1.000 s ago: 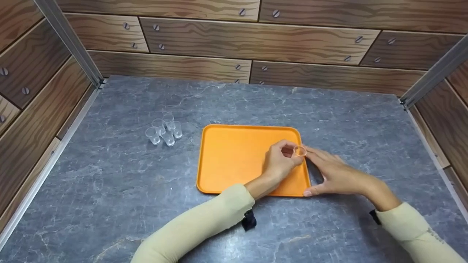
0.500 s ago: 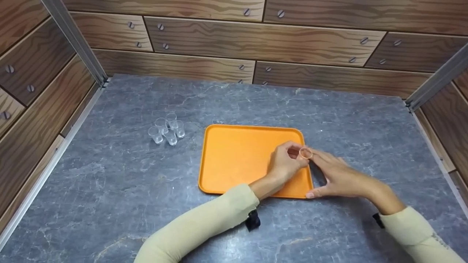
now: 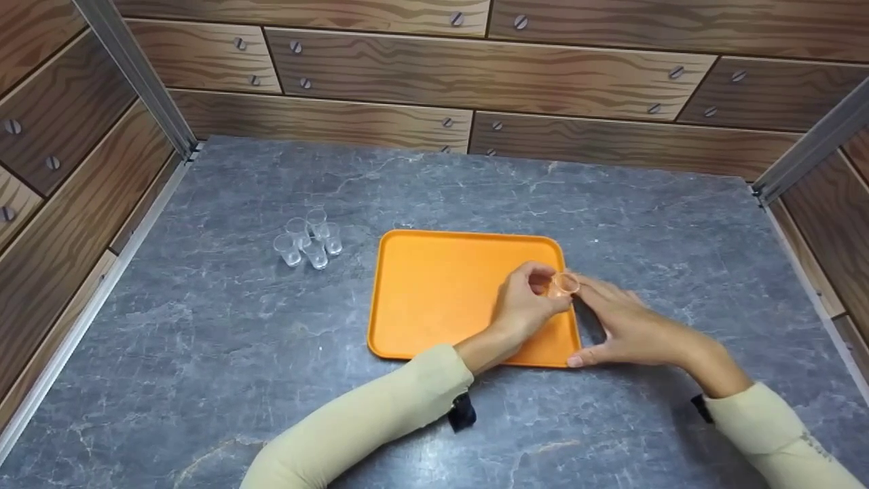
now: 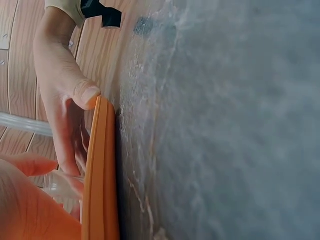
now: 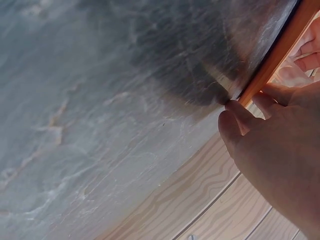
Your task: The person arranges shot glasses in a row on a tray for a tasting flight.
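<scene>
The left hand [image 3: 516, 305] pinched a clear cup [image 3: 566, 284] between thumb and fingers, the rim facing up. The cup was at the right-hand edge of the orange tray [image 3: 434, 299]; whether its base touched the tray could not be determined. The right hand [image 3: 631, 329] was open, fingers extended toward the cup and thumb touching the tray's near right corner. Well apart, beyond the tray's left side, five clear cups [image 3: 316, 255] stood upright in a close cluster on the grey marbled tabletop [image 3: 204, 373]. Wood-patterned panels [image 3: 373, 122] bounded the surface.
</scene>
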A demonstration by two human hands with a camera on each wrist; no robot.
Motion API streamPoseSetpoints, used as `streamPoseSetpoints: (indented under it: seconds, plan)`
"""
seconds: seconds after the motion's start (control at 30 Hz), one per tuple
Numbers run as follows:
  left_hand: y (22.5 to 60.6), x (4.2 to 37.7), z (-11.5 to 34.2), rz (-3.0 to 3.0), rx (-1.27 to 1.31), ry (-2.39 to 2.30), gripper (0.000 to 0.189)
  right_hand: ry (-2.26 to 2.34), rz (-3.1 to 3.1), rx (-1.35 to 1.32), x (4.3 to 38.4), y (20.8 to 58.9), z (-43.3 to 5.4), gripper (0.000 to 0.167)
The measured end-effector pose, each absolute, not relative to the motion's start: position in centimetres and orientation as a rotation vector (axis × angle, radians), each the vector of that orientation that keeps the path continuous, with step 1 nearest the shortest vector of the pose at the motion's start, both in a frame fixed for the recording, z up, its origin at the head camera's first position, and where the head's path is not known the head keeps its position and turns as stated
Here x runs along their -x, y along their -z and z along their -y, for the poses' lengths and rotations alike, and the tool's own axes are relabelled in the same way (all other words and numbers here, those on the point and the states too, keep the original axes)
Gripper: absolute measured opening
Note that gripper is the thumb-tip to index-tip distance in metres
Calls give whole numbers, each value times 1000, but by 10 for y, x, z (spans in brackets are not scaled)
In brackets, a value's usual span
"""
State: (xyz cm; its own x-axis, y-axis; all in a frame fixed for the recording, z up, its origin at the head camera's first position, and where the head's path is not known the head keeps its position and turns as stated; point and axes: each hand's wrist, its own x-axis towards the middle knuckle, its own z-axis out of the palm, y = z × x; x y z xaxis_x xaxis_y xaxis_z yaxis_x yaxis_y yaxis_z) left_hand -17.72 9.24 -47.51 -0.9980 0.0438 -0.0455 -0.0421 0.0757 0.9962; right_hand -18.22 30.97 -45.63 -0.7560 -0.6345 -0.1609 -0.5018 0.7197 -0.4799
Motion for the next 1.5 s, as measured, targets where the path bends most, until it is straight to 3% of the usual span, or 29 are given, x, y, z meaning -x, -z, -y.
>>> streamPoseSetpoints:
  seconds: [0.43,1.5]
  plan:
    - [471,173,-69,-2163,-38,-2157,48,580,-2628,866,183,454,-312,125]
    - [454,161,-6,-2073,-132,-2430,35,560,-2630,880,183,456,-309,125]
